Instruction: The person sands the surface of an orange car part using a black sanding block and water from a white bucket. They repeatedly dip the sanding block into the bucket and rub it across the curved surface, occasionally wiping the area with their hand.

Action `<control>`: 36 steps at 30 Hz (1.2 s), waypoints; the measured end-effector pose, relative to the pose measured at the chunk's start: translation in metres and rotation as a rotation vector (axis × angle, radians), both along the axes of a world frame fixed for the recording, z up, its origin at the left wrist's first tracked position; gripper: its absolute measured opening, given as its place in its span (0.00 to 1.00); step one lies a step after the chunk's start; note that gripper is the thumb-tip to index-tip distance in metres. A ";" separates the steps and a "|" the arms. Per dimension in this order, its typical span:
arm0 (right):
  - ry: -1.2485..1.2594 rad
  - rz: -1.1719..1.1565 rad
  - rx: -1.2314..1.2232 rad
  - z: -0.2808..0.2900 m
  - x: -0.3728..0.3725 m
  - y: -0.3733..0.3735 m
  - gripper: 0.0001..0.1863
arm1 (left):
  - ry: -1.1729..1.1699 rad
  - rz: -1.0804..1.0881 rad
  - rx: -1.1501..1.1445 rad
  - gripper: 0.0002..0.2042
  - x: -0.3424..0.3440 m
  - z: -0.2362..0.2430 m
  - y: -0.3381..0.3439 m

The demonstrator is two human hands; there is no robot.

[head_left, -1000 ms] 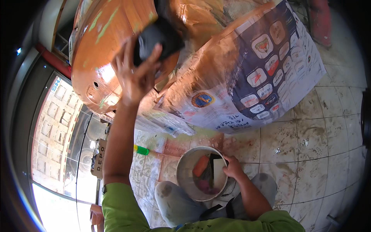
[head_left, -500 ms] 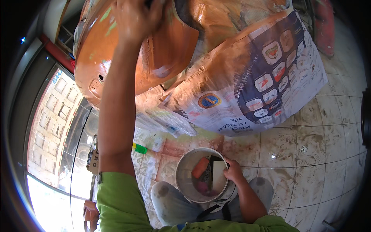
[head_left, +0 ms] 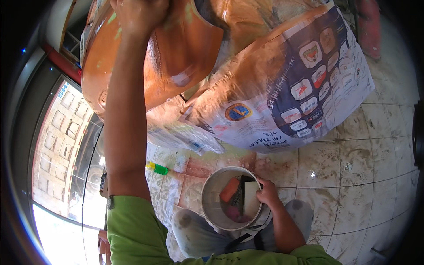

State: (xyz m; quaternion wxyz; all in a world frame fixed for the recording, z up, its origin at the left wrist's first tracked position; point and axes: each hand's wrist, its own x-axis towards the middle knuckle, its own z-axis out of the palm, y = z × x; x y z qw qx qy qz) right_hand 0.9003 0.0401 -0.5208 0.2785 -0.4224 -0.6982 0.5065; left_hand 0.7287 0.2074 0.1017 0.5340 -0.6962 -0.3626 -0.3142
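My left hand [head_left: 140,17] lies against a glossy orange curved body panel [head_left: 183,57] at the top. Its fingers are cut off by the picture's edge, so anything under them is hidden. My right hand [head_left: 267,193] grips the rim of a grey round bucket [head_left: 204,198] between my knees. Inside the bucket are an orange-red block [head_left: 229,190], a black speckled piece, a whitish rectangular block [head_left: 250,198] and something pink [head_left: 234,214] low down in it.
Printed covering sheets [head_left: 251,119], stained orange, hang below and right of the panel. A green and yellow object [head_left: 159,168] lies on the dirty tiled floor [head_left: 318,176], left of the bucket. A red post-like object [head_left: 369,31] stands at the far right; a bright opening is at left.
My left hand has slid left over the orange panel, its forearm shifting left too. The view has tilted slightly. My right hand stays on the bucket's rim.
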 end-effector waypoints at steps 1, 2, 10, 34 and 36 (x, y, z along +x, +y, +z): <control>-0.001 -0.015 -0.017 0.004 0.001 0.002 0.32 | 0.073 0.069 0.022 0.19 -0.009 -0.026 -0.005; 0.002 -0.037 -0.029 0.007 0.001 0.007 0.32 | 0.148 0.131 0.050 0.19 -0.024 -0.066 -0.017; -0.040 0.017 -0.076 0.005 0.002 0.004 0.34 | 0.477 0.166 -0.313 0.22 -0.100 -0.123 -0.107; -0.304 0.112 0.229 0.002 -0.043 0.036 0.29 | 0.257 0.211 -0.183 0.26 -0.280 -0.190 -0.165; -0.365 0.138 0.240 0.010 -0.056 0.030 0.29 | 0.339 0.190 -0.122 0.22 -0.301 -0.192 -0.176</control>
